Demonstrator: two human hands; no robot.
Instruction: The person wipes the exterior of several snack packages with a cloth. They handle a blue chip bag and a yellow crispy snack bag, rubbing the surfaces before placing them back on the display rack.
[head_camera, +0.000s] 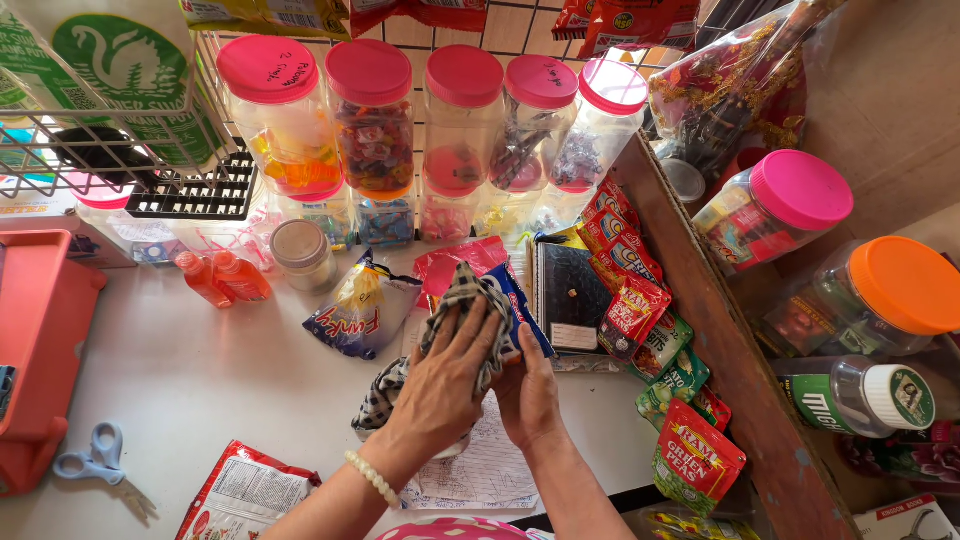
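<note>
While both hands work at the middle of the white counter top (200, 390), the left hand (450, 375) presses a black-and-white checked cloth (462, 300) down over a blue-edged flat packet (525, 320), its fingers spread and closed on the fabric. The right hand (527, 395) lies just beside it, thumb side against the packet's lower edge, touching both packet and cloth; the two hands are together. Under them sits a sheet of lined, handwritten paper (490, 470).

Largest on the left is a red plastic tray-like box (40, 330) at the counter's edge, with a white wire rack (110, 150) above it holding a green-and-white carton (110, 60). Along the back stands a row of clear plastic jars with pink lids (370, 75), five across, filled with wrapped sweets. To the right, beyond a brown wooden ledge (730, 350), lie a pink-lidded jar (780, 205), an orange-lidded jar (880, 295) and a green-labelled, white-capped jar (860, 395).

A dark notebook (570, 290) lies right of the cloth, flanked by a strip of red, yellow and green snack sachets (650, 330) running down to a red-and-green pea packet (695, 455). Left of the cloth rests a blue-and-yellow crinkled snack bag (362, 310); behind it stand a small beige-lidded jar (303, 255) and two orange bottles (220, 278). Light-blue-handled scissors (95, 455) and a red-and-white foil pouch (245, 490) lie near the front edge. Open counter shows between the red box and the hands.
</note>
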